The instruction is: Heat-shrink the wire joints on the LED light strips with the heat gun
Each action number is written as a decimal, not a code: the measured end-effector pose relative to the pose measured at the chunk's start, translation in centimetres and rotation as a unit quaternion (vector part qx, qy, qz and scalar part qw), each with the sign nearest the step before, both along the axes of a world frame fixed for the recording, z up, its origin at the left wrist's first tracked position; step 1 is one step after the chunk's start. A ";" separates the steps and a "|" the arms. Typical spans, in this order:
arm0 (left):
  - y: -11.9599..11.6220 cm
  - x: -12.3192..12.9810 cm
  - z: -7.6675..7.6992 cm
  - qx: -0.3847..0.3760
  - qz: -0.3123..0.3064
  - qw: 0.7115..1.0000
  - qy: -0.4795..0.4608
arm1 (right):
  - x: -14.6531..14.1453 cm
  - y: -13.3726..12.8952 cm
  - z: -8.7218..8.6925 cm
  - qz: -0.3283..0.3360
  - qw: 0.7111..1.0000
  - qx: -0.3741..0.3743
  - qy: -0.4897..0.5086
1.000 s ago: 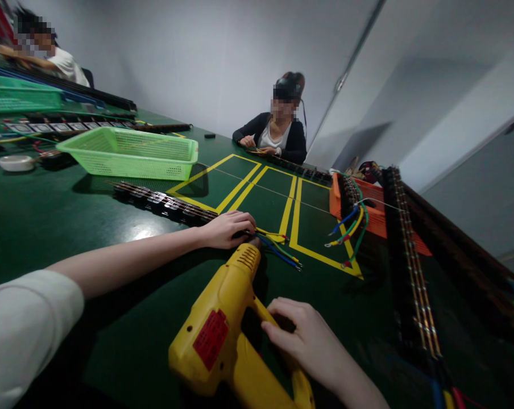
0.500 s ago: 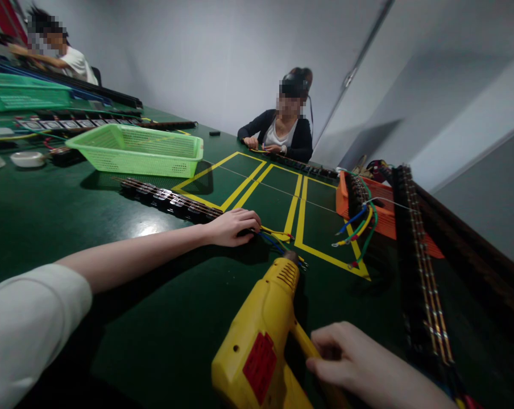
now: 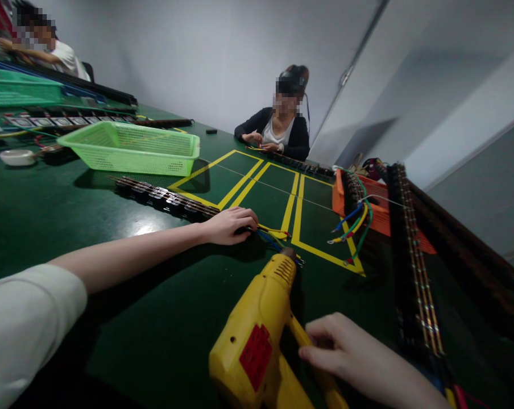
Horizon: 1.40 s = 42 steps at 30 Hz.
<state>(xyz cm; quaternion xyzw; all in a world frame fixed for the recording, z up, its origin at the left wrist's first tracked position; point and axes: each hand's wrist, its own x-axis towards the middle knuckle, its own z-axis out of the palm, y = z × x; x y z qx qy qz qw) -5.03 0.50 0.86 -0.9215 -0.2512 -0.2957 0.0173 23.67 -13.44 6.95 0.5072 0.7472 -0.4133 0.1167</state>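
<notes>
My left hand (image 3: 232, 225) is closed over the wire bundle (image 3: 269, 232) at the near end of a dark segmented strip with copper-coloured rods (image 3: 167, 199). The yellow, blue and green wires spread out beyond my fingers, tipped with metal terminals. What lies under my palm is hidden. My right hand (image 3: 336, 349) is curled round the handle of a yellow heat gun (image 3: 255, 318) with a red label. Its dark nozzle (image 3: 288, 253) points away from me, close to the wire ends.
Yellow tape lines (image 3: 282, 215) mark the green table (image 3: 154, 318). A light green basket (image 3: 131, 150) stands beyond my left arm. An orange basket (image 3: 378, 213) and a long rod strip (image 3: 421, 272) lie at right. A co-worker (image 3: 278, 125) sits opposite, another person (image 3: 67, 59) far left.
The whole view has shifted slightly, with things appearing a little further left. My hands keep their holds. The co-worker opposite has moved a hand slightly.
</notes>
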 end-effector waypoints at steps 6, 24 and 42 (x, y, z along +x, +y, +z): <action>0.0 0.1 0.0 -0.002 0.002 1.000 0.000 | -2.4 0.0 -1.2 0.034 0.986 0.165 0.005; 0.0 0.2 -0.2 0.005 0.006 1.000 0.004 | -3.6 -0.3 -1.5 0.013 0.976 0.175 0.132; 0.0 -0.2 0.1 0.013 0.008 0.999 0.030 | -0.6 -0.3 1.1 -0.007 0.999 0.032 0.024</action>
